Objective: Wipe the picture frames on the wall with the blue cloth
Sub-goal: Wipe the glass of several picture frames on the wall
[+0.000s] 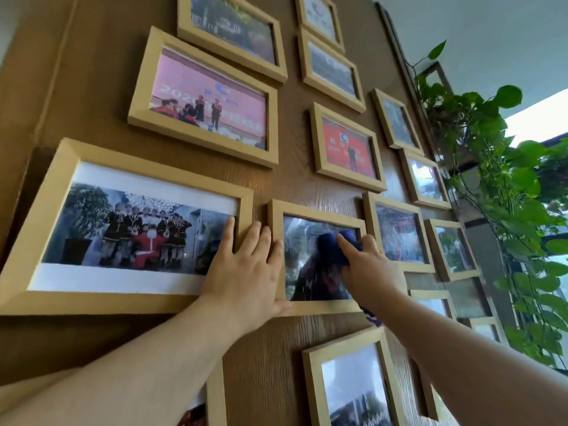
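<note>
Several light wooden picture frames hang on a brown wood-grain wall (101, 87). My right hand (370, 269) presses a dark blue cloth (330, 244) against the glass of a small frame (313, 210) in the middle. A tail of the cloth hangs below my right wrist. My left hand (246, 272) lies flat, fingers spread, over that small frame's left edge and the right edge of the large frame (55, 186) with a group photo.
More frames sit above, to the right and below, among them a pink-photo frame (144, 96) and a red-photo frame (316, 139). A trailing green plant (504, 192) hangs along the wall's right edge. A bright window lies beyond it.
</note>
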{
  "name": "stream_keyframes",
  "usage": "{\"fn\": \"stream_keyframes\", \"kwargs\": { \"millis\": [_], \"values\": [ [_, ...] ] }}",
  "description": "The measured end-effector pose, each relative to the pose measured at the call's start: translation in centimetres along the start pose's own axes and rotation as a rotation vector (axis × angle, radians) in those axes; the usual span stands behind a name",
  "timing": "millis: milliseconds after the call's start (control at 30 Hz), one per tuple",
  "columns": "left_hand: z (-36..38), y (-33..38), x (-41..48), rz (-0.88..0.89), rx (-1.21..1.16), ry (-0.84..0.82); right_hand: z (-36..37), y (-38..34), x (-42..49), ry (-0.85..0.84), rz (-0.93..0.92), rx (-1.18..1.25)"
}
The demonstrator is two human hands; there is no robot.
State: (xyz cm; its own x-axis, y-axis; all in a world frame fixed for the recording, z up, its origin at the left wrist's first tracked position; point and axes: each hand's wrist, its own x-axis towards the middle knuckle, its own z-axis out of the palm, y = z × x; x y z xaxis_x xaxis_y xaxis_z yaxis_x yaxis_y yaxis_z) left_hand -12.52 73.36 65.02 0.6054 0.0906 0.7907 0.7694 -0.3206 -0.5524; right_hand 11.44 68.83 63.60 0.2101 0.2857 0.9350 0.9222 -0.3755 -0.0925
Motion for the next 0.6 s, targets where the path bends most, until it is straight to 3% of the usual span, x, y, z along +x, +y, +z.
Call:
{"fn": "stream_keyframes", "kwargs": {
  "millis": [67, 133, 267, 400, 467, 600],
  "values": [
    [-0.1, 0.1, 0.1, 0.002, 0.016, -0.008, 0.3, 0.9, 0.2, -0.052, 0.091, 0.059],
    [-0.2, 0.2, 0.2, 0.007, 0.036, -0.019, 0.4, 0.8, 0.2, -0.058, 0.071, 0.124],
    [-0.6, 0.2, 0.4, 0.011, 0.076, -0.046, -0.3, -1.6, -0.2, 0.009, -0.223, 0.192],
    [-0.9, 0.3, 0.5, 0.014, 0.1, -0.076, -0.8, -1.9, -0.8, 0.115, -0.481, 0.007],
    [-0.9, 0.3, 0.6, 0.016, 0.094, -0.08, -0.2, -0.2, -0.8, 0.123, -0.468, -0.073],
    [-1.0, 0.3, 0.5, 0.009, 0.081, -0.101, 0.6, 3.0, -0.8, 0.022, -0.165, -0.115]
  ]
}}
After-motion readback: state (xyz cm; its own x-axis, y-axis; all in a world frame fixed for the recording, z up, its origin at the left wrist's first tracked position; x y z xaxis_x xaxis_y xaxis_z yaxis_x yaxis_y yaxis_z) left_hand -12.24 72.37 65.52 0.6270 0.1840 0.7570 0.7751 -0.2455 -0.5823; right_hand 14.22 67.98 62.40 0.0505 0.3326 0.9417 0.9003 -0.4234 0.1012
